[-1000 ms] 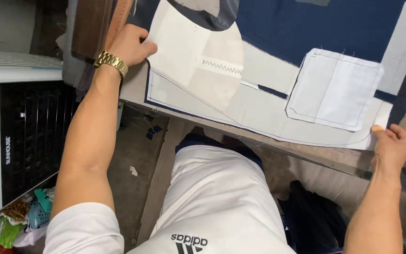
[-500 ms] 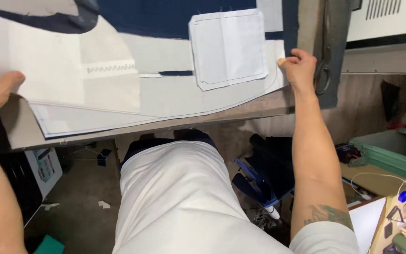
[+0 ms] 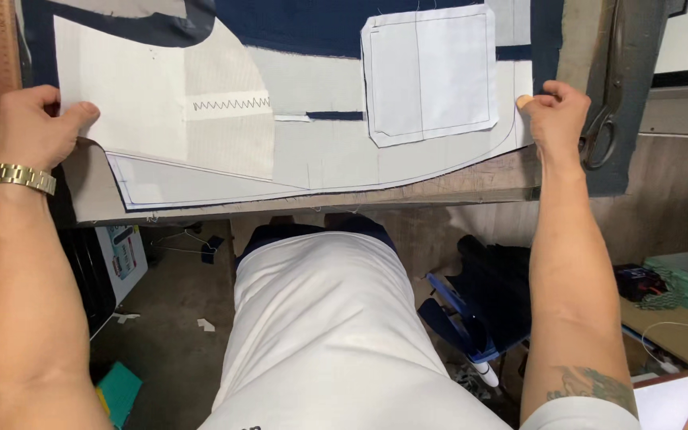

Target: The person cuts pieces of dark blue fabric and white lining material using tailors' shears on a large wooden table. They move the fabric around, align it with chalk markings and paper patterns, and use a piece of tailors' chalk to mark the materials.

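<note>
A pair of scissors (image 3: 605, 95) lies on dark fabric at the tabletop's (image 3: 455, 181) right edge, just beside the right hand (image 3: 557, 111). A wooden ruler (image 3: 1, 44) stands along the left edge, beyond the left hand (image 3: 32, 126). A white pocket piece (image 3: 430, 73) rests on the pale garment panel (image 3: 224, 127), with navy cloth (image 3: 296, 24) beyond it.

The left grip is closed, thumb on top, pinching the panel's left edge; a gold watch (image 3: 14, 177) circles that wrist. The right grip is pinched shut on the panel's right edge, apparently with a small tan object, perhaps chalk.

The panel lies flat along the near edge of the tabletop, its long axis running left to right, its curved hem facing the person.
</note>
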